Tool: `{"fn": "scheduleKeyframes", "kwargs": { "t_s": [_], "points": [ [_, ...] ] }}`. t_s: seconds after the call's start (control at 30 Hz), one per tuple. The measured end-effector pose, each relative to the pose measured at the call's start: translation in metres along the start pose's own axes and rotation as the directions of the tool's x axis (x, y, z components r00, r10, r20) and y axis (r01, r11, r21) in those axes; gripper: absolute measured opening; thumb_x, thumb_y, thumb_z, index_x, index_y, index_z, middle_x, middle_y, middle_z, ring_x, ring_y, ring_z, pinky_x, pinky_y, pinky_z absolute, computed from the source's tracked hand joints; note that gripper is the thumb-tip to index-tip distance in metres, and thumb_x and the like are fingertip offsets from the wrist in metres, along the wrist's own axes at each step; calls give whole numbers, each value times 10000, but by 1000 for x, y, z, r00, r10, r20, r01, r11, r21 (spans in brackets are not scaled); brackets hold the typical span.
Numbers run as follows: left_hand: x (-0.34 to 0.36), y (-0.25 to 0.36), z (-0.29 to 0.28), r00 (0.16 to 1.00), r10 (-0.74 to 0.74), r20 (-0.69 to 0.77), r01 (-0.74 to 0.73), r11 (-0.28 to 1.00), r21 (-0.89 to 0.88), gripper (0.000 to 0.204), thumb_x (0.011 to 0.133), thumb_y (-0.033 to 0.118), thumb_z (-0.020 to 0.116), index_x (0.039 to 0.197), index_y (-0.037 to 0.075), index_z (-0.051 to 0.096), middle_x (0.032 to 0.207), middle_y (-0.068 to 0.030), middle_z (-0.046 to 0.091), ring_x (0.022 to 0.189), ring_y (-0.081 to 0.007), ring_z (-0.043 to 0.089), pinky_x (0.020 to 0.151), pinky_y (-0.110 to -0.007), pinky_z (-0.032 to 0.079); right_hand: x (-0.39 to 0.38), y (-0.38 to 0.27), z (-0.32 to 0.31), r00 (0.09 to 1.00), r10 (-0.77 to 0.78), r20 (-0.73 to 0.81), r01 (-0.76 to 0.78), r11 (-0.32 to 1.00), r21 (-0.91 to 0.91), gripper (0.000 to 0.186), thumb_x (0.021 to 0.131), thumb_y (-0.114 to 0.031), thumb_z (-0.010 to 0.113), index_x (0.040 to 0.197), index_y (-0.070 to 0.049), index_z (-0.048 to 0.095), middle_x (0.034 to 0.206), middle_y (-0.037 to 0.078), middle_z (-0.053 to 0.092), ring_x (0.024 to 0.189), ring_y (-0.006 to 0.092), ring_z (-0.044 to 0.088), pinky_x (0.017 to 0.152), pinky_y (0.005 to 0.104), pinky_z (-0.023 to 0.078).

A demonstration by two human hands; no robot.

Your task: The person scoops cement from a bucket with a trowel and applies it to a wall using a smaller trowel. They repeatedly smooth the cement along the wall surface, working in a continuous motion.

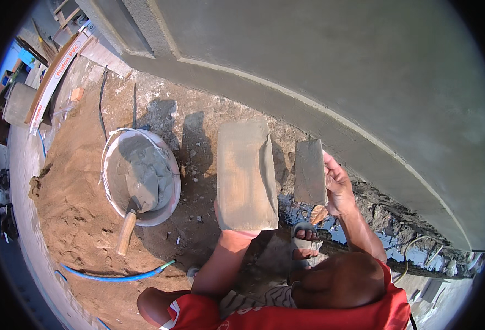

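Observation:
My left hand (236,235) is closed underneath a mortar-smeared rectangular board (243,176), which hides most of its fingers. A ridge of wet grey mortar runs along the board's right edge. To the right, my right hand (338,187) grips a smaller flat rectangular float (310,171) by its right side, held on edge and apart from the board. At the left, a white bucket (177,190) stands on the ground with grey mortar (149,170) inside. A trowel (127,234) leans in it, its wooden handle sticking out over the near rim.
A smooth grey plastered wall (358,66) with a raised ledge rises ahead and to the right. Brown sand (69,214) lies left of the bucket, with a blue hose (116,278) across it. A muddy, wet trench (388,236) runs along the wall's foot. My sandalled foot (304,242) is beside it.

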State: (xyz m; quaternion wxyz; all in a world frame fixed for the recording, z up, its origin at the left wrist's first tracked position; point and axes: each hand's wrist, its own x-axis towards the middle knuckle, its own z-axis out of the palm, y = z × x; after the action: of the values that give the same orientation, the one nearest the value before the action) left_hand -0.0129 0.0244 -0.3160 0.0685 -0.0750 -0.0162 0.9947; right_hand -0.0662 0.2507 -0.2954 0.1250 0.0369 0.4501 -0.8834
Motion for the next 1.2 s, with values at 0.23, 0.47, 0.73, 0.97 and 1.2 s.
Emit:
{"fn": "scheduleKeyframes", "kwargs": {
  "t_s": [0.23, 0.47, 0.73, 0.97, 1.2],
  "points": [
    [17, -30, -31, 996, -75, 45, 74, 997, 16, 569, 934, 427, 482, 1412, 122, 427, 1342, -114, 541, 1141, -360, 576, 877, -516, 505, 5, -26, 2, 998, -7, 68, -3, 990, 142, 520, 802, -133, 732, 1251, 6, 510, 1090, 102, 652, 906, 191, 673, 802, 340, 567],
    [19, -45, -20, 984, -3, 176, -19, 992, 125, 536, 958, 366, 467, 1415, 90, 415, 1408, -101, 485, 1261, -265, 500, 1006, -454, 434, 7, -37, 19, 980, -171, 104, 179, 981, -75, 574, 835, -127, 732, 1318, 3, 451, 1178, 103, 627, 1009, 169, 637, 893, 325, 523],
    [21, -63, -4, 997, 19, 76, -37, 968, 247, 534, 962, 383, 450, 1393, 69, 431, 1359, -102, 516, 1236, -254, 511, 1048, -436, 403, 7, -30, 41, 957, -277, 85, 286, 854, -436, 568, 851, 41, 662, 1350, 13, 393, 1015, 83, 611, 933, 137, 610, 803, 278, 519],
    [16, -39, -5, 951, 55, 304, -108, 982, 158, 526, 968, 368, 432, 1386, 50, 442, 1362, -118, 523, 1218, -252, 533, 1030, -426, 426, -10, 5, -11, 986, -169, -10, 120, 742, -659, 470, 883, 2, 634, 1313, -21, 444, 916, 54, 608, 794, 111, 604, 680, 268, 532],
    [27, -16, -27, 982, 24, 190, -65, 975, 211, 461, 975, 345, 449, 1333, 57, 487, 1270, -97, 576, 1148, -246, 574, 969, -400, 478, -20, -37, -19, 995, 72, -69, -78, 992, -98, 423, 830, 91, 557, 1245, 11, 560, 1128, 100, 641, 896, 188, 645, 726, 336, 549]
  ]
}}
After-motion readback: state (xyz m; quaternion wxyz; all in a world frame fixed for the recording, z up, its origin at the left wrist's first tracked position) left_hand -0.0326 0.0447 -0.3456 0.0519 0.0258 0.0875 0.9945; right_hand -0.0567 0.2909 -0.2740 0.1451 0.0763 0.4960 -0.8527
